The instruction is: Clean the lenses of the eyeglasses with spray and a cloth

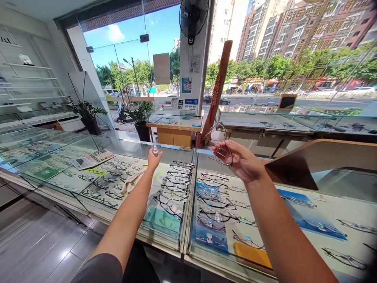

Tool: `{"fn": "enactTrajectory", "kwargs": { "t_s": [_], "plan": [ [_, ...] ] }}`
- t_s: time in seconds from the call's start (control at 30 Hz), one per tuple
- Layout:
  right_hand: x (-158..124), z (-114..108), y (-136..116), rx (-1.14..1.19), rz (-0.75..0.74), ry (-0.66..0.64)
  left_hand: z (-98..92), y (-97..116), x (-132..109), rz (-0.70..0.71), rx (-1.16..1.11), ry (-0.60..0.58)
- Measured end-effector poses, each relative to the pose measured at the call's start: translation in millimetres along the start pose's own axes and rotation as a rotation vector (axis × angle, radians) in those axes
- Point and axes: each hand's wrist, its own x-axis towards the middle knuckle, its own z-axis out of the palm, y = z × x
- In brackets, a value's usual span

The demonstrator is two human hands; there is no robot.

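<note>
My right hand [244,163] is raised above the glass display counter [190,236], with its fingers closed on a pair of eyeglasses [223,155]. The thin-rimmed eyeglasses are turned on end, one round lens above the other. Farther left, my left hand [153,160] reaches forward over the counter. Its fingers wrap round a small bottle [155,151] with a whitish top, and most of the bottle is hidden in the grip. A beige cloth [133,182] lies crumpled on the glass, left of my left forearm.
A calculator [98,158] rests on the counter at the left. Rows of spectacle frames [176,182] lie under the glass. A curved brown wooden panel [332,151] stands at the right. Beyond the counter are potted plants [144,118] and a wooden display table [173,133].
</note>
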Motion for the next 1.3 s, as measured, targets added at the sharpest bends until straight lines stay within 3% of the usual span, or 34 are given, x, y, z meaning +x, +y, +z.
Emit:
{"fn": "enactTrajectory", "kwargs": {
  "t_s": [0.13, 0.27, 0.4, 0.5, 0.63, 0.7, 0.77, 0.83, 0.97, 1.3],
  "plan": [
    [-14.0, -10.9, 24.6, 0.059, -0.005, 0.057, 0.5, -6.0, -1.7, -0.084, -0.019, -0.072],
    [-22.9, -21.0, 45.6, 0.087, -0.031, 0.134, -2.7, 4.4, -3.6, -0.142, -0.116, -0.11],
    [-24.3, -23.3, 57.4, 0.069, -0.054, 0.172, 0.6, 37.8, -16.1, -0.133, -0.318, -0.179],
    [-26.0, -15.6, 62.7, 0.056, -0.046, 0.177, 2.8, 72.6, -41.1, -0.101, -0.494, -0.278],
    [-29.4, 1.5, 72.1, 0.032, -0.003, 0.157, -4.4, 115.7, -87.7, -0.086, -0.663, -0.568],
    [-30.9, 8.9, 77.3, 0.016, 0.016, 0.14, -9.2, 130.1, -107.3, -0.078, -0.854, -0.909],
    [-32.4, 14.5, 81.9, -0.005, 0.029, 0.127, -11.2, 138.3, -120.2, -0.052, -0.935, -1.07],
    [-33.9, 18.4, 85.9, -0.029, 0.037, 0.116, -9.3, 140.8, -126.6, 0.004, -0.875, -1.06],
    [-37.1, 23.8, 92.8, -0.072, 0.052, 0.085, -0.2, 137.1, -129.9, 0.105, -0.685, -0.934],
    [-44.7, 30.4, 95.7, -0.129, 0.063, -0.019, 5.5, 135.3, -138.2, 0.164, -0.588, -0.949]
  ]
}}
